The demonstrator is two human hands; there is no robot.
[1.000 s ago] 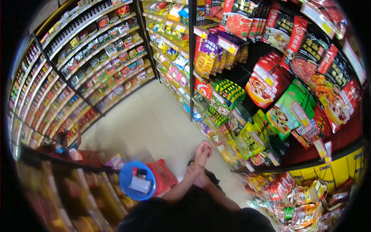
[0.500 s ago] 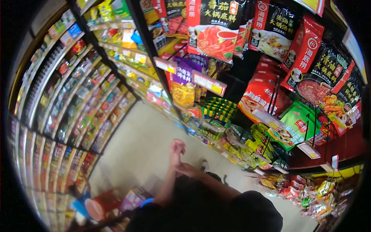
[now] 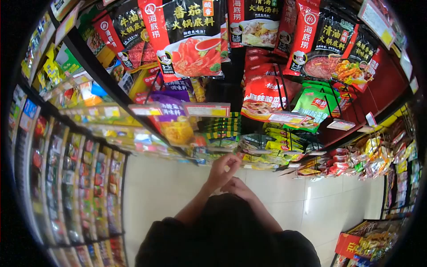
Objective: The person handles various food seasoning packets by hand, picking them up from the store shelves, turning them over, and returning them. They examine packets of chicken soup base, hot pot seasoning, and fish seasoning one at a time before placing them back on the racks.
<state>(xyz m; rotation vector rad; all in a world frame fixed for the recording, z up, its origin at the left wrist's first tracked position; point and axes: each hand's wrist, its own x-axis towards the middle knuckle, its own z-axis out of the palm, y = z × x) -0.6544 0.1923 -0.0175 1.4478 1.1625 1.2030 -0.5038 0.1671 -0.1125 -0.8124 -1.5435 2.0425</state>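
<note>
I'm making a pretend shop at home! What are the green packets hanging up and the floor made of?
The green packets look like thin, smooth, slightly shiny plastic film, because they are printed and hang like soft pouches; there might be foil inside, but I can't see. The floor looks like pale, polished tiles: it has thin straight joins and a bright light streak. They could be ceramic or stone.
</note>
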